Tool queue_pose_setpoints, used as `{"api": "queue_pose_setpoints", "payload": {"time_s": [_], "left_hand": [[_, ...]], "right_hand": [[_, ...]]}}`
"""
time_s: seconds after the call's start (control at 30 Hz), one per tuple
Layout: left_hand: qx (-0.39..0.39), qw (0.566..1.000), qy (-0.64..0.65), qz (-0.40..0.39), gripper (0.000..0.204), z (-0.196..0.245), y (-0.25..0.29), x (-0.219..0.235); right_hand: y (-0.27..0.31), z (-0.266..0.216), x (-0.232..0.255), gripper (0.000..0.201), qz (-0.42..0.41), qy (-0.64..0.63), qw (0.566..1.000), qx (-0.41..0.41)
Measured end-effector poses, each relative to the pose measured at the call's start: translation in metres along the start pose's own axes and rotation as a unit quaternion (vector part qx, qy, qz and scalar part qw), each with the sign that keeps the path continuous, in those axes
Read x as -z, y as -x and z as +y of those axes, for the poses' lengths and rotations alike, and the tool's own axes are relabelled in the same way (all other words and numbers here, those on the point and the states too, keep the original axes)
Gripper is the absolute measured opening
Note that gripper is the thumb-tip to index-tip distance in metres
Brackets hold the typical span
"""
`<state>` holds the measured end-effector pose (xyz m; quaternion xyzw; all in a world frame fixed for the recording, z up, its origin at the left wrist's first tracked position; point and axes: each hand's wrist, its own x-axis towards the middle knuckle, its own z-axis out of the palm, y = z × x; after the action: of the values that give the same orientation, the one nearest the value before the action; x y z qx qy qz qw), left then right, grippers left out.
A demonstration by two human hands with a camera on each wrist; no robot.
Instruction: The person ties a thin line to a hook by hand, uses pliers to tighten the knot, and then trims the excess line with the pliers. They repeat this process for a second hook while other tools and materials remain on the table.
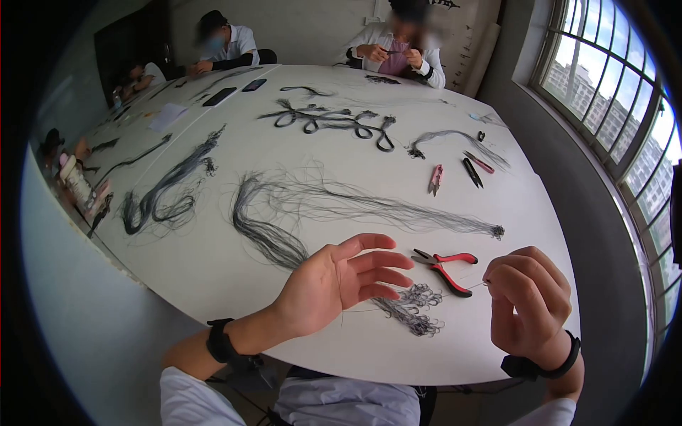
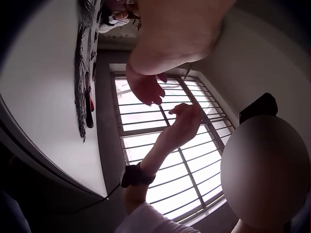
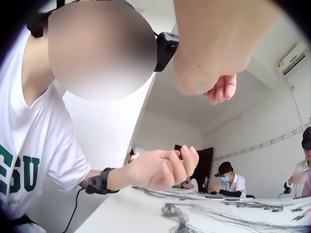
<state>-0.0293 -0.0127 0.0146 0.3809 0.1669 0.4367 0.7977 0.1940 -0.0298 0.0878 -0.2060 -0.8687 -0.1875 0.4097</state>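
Tugging is discouraged: beside red-and-black metal pliers (image 1: 450,280), fine dark strand (image 1: 477,285) pinched by right grip (image 1: 530,302); left grip (image 1: 334,287) relaxed, hold unclear.

A bright barred window (image 1: 621,99) over grey wall (image 1: 550,145) beside a white table (image 1: 527,213), air conditioner (image 3: 292,58) high up.

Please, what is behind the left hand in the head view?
A bundle of thin dark-grey strands shows above the left hand, curly dark-grey strand ends beyond its fingers; what lies between is covered.
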Motion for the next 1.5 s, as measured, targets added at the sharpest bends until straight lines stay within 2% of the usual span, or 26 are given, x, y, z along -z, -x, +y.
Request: {"api": "queue_pose_setpoints", "payload": {"time_s": [0.07,0.13,0.17,0.2,0.27,0.33,0.47,0.53,0.6,0.93,1.0,1.03,1.07,1.13,1.2,1.27,1.33,1.4,1.5], "left_hand": [[-0.019,0.999,0.045,-0.009,0.041,0.010,-0.002,0.005],[-0.110,0.990,0.077,0.046,0.040,0.021,-0.004,0.008],[-0.135,0.987,0.076,0.042,0.040,0.025,-0.005,0.015],[-0.138,0.986,0.076,0.045,0.040,0.030,-0.005,0.019],[-0.160,0.979,0.111,0.066,0.039,0.038,-0.007,0.025],[-0.158,0.979,0.120,0.054,0.040,0.042,-0.006,0.028],[-0.161,0.981,0.108,0.004,0.042,0.050,-0.001,0.022],[-0.163,0.981,0.109,-0.009,0.043,0.054,0.002,0.019],[-0.159,0.982,0.084,-0.050,0.046,0.057,0.006,0.016],[-0.183,0.972,0.029,-0.146,0.061,0.056,0.009,-0.004],[-0.145,0.963,-0.007,-0.226,0.063,0.058,0.008,-0.006],[-0.119,0.969,0.066,-0.207,0.059,0.055,0.011,-0.011],[-0.119,0.969,0.066,-0.207,0.059,0.054,0.009,-0.007],[-0.056,0.954,0.060,-0.288,0.053,0.052,0.006,0.003],[-0.028,0.952,0.077,-0.296,0.048,0.047,0.006,-0.001],[0.001,0.948,0.095,-0.305,0.048,0.043,0.006,-0.007],[0.076,0.950,0.023,-0.301,0.046,0.039,0.006,-0.014],[0.104,0.948,0.029,-0.300,0.045,0.032,0.003,-0.020],[0.185,0.936,0.007,-0.298,0.043,0.022,-0.003,-0.023]], "right_hand": [[0.003,-0.010,0.005,0.024,-0.017,-0.021,0.999,0.022],[0.010,-0.024,0.005,0.021,-0.070,-0.058,0.995,0.039],[0.011,-0.027,0.008,0.017,-0.128,-0.085,0.986,0.060],[0.012,-0.031,0.011,0.015,-0.186,-0.111,0.973,0.082],[0.017,-0.043,0.013,0.014,-0.250,-0.115,0.957,0.086],[0.017,-0.045,0.013,0.013,-0.299,-0.129,0.941,0.094],[0.027,-0.042,0.004,0.013,-0.317,-0.146,0.936,0.047],[0.029,-0.037,0.003,0.015,-0.364,-0.109,0.925,0.026],[0.034,-0.033,0.002,0.016,-0.349,-0.091,0.933,0.016],[0.055,-0.010,-0.003,0.013,-0.382,-0.044,0.922,-0.054],[0.057,-0.005,-0.005,0.014,-0.381,-0.015,0.921,-0.086],[0.058,-0.001,-0.006,0.013,-0.395,-0.011,0.914,-0.097],[0.059,0.002,-0.007,0.013,-0.395,-0.011,0.914,-0.097],[0.064,0.009,-0.012,0.012,-0.379,0.018,0.918,-0.115],[0.067,0.020,-0.016,0.011,-0.391,0.027,0.911,-0.129],[0.072,0.036,-0.022,0.010,-0.371,0.079,0.916,-0.130],[0.072,0.056,-0.026,0.008,-0.376,0.116,0.906,-0.158],[0.070,0.077,-0.029,0.006,-0.374,0.142,0.898,-0.181],[0.071,0.104,-0.034,0.008,-0.350,0.167,0.900,-0.199]]}}
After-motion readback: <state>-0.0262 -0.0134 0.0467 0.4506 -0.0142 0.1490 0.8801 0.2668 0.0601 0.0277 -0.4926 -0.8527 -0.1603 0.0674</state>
